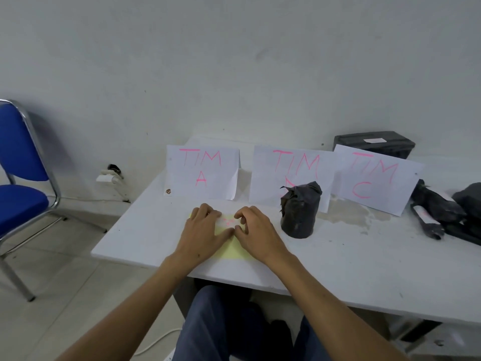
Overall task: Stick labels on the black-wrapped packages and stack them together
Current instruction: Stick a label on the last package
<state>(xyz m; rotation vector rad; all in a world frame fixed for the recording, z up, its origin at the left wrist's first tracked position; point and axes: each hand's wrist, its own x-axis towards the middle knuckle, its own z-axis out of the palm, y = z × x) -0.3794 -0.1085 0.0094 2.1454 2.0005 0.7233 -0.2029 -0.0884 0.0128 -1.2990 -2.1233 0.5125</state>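
Two hands rest side by side on a yellow label sheet [231, 250] on the white table [364, 259]: left hand [205, 230] flat, right hand [256, 230] with fingers curled, pinching nothing clearly. One black-wrapped package [299, 209] stands upright near the right hand, at its two o'clock

Both your arms stretched fwd, left hand [205, 227] flat, palm down; right hand [256, 230] beside it, fingers curled, thumbs nearly touching

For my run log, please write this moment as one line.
hands: left hand and right hand on yellow label sheet | upright black package: unlabelled side visible | stacking: not done
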